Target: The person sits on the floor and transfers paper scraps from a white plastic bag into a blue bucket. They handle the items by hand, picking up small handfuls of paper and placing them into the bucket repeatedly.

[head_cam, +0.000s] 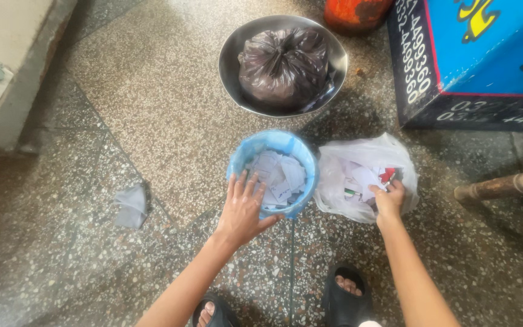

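The left hand point(244, 209) rests spread and unclenched on the near rim of the blue-lined bin point(241, 158) of paper scraps. Just right of the bin, the right hand point(389, 200) pinches the clear plastic bag point(340, 181); beyond the bin sits a metal basin point(230, 66) holding a black bag point(282, 63).

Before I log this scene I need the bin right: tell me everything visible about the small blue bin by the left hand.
The small blue bin is round, lined with thin light-blue plastic folded over its rim, and stands upright on the speckled floor. It is heaped with white paper scraps. The left hand lies on its near rim, fingers spread toward the scraps. A clear plastic bag presses against its right side.
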